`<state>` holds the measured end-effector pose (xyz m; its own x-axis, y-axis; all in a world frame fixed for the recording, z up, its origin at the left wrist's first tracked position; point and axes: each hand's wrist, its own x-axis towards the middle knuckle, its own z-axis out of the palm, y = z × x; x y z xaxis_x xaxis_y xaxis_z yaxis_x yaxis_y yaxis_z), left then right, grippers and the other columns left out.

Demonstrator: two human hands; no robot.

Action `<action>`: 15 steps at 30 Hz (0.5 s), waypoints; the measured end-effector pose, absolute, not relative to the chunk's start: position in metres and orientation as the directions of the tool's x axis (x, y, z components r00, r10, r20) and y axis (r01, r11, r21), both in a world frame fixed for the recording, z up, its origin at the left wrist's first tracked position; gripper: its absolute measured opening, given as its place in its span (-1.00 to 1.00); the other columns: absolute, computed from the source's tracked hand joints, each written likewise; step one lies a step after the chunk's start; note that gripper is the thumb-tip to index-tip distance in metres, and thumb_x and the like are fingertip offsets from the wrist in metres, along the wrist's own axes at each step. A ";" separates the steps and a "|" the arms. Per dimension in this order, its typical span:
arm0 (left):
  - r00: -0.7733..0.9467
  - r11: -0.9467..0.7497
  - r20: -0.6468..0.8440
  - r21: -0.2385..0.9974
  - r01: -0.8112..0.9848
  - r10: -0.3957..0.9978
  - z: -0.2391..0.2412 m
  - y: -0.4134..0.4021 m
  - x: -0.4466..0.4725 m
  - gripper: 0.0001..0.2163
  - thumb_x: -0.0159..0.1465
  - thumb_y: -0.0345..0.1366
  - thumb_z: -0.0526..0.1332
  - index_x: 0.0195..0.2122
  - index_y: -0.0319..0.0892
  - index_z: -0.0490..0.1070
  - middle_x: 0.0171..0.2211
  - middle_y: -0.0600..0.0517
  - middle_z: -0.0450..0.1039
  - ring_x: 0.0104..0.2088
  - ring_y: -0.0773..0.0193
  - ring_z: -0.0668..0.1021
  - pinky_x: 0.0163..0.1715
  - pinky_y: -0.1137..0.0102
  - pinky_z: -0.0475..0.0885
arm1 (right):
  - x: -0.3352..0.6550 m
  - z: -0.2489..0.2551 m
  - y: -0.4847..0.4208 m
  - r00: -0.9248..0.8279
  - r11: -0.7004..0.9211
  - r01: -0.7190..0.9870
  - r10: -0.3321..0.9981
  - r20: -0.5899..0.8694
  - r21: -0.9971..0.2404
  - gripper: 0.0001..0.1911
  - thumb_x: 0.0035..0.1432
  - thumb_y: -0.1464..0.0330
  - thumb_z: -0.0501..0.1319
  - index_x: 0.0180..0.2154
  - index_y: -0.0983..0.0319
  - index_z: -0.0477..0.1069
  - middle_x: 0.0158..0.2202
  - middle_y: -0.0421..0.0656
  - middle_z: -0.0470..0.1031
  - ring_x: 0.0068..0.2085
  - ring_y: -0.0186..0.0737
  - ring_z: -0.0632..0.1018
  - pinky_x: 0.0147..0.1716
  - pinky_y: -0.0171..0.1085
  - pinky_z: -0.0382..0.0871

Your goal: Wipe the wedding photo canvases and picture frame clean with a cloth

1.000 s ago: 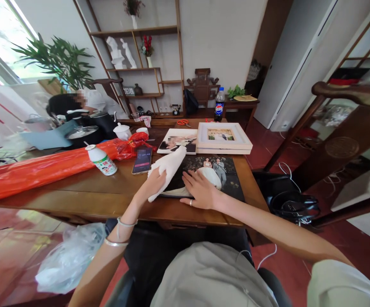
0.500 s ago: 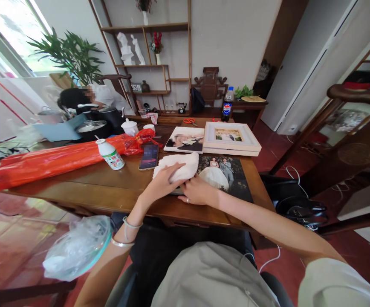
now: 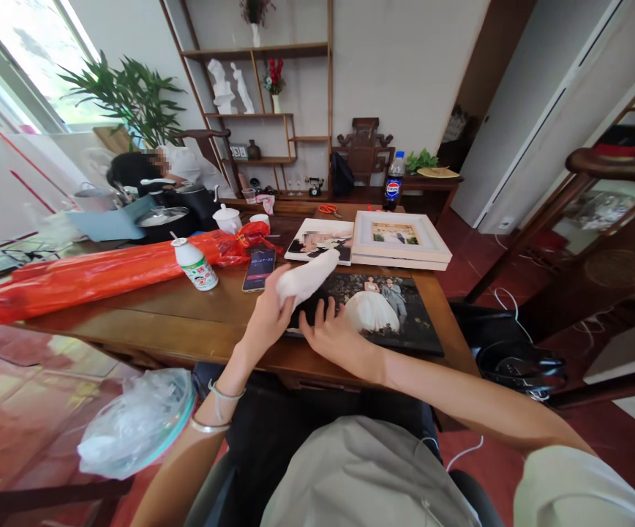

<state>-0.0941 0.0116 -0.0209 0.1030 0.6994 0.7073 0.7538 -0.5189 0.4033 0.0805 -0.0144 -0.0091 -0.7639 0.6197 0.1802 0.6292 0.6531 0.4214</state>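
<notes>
The dark photo panel (image 3: 399, 307) lies flat on the table (image 3: 230, 326), near its right end and just inside the near edge. The right hand (image 3: 339, 338) is spread over the left part of the panel, with the fingers apart, and it appears to press there. The left hand (image 3: 269, 311) is closed around a bunched white cloth (image 3: 309, 278), which is above the left end of the panel; whether the cloth touches the surface, I cannot tell.

In my judgement, the panel could slide over the near edge of the table if the right hand pulls toward the body. The cloth, if it swings far, could push the phone (image 3: 259, 269) at the left, or the portrait picture (image 3: 322, 240) behind. A wide movement of the left arm could tip the white bottle (image 3: 197, 267), which stands toward the left.

Counted, there are one panel, one cloth, one phone and one portrait picture. Behind the panel, toward the right edge, is a white frame (image 3: 424, 249), perhaps two stacked. There are two bottles, the white one and a cola bottle (image 3: 393, 187) at the far edge, and one red bundle (image 3: 103, 267).
</notes>
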 end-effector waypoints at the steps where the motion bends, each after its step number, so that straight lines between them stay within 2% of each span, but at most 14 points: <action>1: 0.043 -0.522 0.783 0.371 0.768 0.620 -0.024 0.013 -0.097 -0.58 0.34 -0.31 0.05 0.19 -0.26 0.05 0.05 -0.25 0.31 0.02 0.12 0.48 -0.01 0.23 0.41 | 0.082 -0.011 -0.016 -0.765 0.655 0.631 0.615 0.192 0.415 -0.57 0.30 0.52 -0.10 0.16 0.38 0.23 0.04 0.38 0.43 0.02 0.27 0.53 -0.20 0.22 0.46; 3: 0.005 -0.524 0.876 0.284 0.803 0.483 -0.025 0.014 -0.105 -0.69 0.34 -0.32 0.06 0.08 -0.27 0.19 -0.05 -0.20 0.32 -0.05 0.13 0.49 -0.04 0.21 0.42 | 0.086 -0.018 -0.021 -0.772 0.666 0.631 0.590 0.237 0.399 -0.58 0.30 0.51 -0.08 0.16 0.36 0.22 0.05 0.39 0.42 0.04 0.28 0.52 -0.20 0.21 0.46; 5: 0.056 -0.517 0.895 0.204 0.831 0.443 -0.018 0.010 -0.111 -0.81 0.33 -0.40 0.04 -0.11 -0.21 0.39 -0.14 -0.12 0.33 -0.09 0.14 0.49 -0.05 0.21 0.42 | 0.092 -0.023 -0.026 -0.777 0.674 0.630 0.561 0.287 0.386 -0.57 0.30 0.51 -0.07 0.18 0.34 0.21 0.06 0.37 0.42 0.05 0.27 0.51 -0.17 0.19 0.46; 7: 0.104 -0.514 0.888 0.160 0.843 0.447 -0.008 0.004 -0.116 -0.74 0.31 -0.47 0.02 -0.25 -0.14 0.50 -0.16 -0.09 0.33 -0.08 0.13 0.48 -0.06 0.22 0.42 | 0.100 -0.023 -0.032 -0.776 0.684 0.630 0.544 0.320 0.366 -0.56 0.30 0.50 -0.06 0.18 0.31 0.23 0.07 0.33 0.43 0.06 0.24 0.51 -0.13 0.17 0.46; 9: 0.087 -0.505 0.909 0.145 0.851 0.407 0.003 -0.003 -0.117 -0.72 0.29 -0.48 0.04 -0.26 -0.11 0.56 -0.15 -0.09 0.34 -0.07 0.11 0.47 -0.07 0.22 0.43 | 0.108 -0.014 -0.038 -0.779 0.704 0.624 0.525 0.342 0.339 -0.57 0.30 0.50 -0.06 0.16 0.31 0.27 0.06 0.29 0.44 0.05 0.23 0.52 -0.12 0.13 0.47; 11: 0.022 -0.465 0.933 0.158 0.871 0.359 0.011 -0.008 -0.116 -0.79 0.28 -0.42 0.13 -0.20 -0.11 0.56 -0.13 -0.10 0.37 -0.06 0.08 0.47 -0.05 0.19 0.42 | 0.120 0.007 -0.042 -0.775 0.729 0.621 0.515 0.366 0.289 -0.57 0.29 0.50 -0.07 0.14 0.32 0.30 0.07 0.26 0.45 0.05 0.22 0.51 -0.13 0.09 0.48; 13: -0.028 -0.404 0.942 0.170 0.899 0.334 0.015 -0.010 -0.114 -0.82 0.23 -0.35 0.25 -0.15 -0.11 0.54 -0.11 -0.10 0.41 -0.02 0.03 0.46 0.02 0.14 0.39 | 0.137 0.036 -0.045 -0.745 0.748 0.632 0.514 0.425 0.204 -0.55 0.28 0.51 -0.08 0.15 0.32 0.29 0.11 0.20 0.43 0.08 0.17 0.49 -0.08 0.04 0.47; 15: -0.038 -0.368 0.952 0.154 0.917 0.304 0.017 -0.011 -0.112 -0.78 0.18 -0.35 0.30 -0.13 -0.11 0.53 -0.07 -0.11 0.42 0.02 0.00 0.45 0.05 0.11 0.37 | 0.157 0.069 -0.047 -0.656 0.737 0.669 0.530 0.537 0.090 -0.57 0.29 0.47 -0.06 0.14 0.30 0.29 0.05 0.11 0.49 0.01 0.08 0.54 -0.11 -0.06 0.48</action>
<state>-0.1125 -0.0114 0.0166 -0.0379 0.3037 0.9520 0.9169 -0.3682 0.1540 0.1574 -0.0469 0.0690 -0.6561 0.5300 0.5372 0.6694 0.7374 0.0900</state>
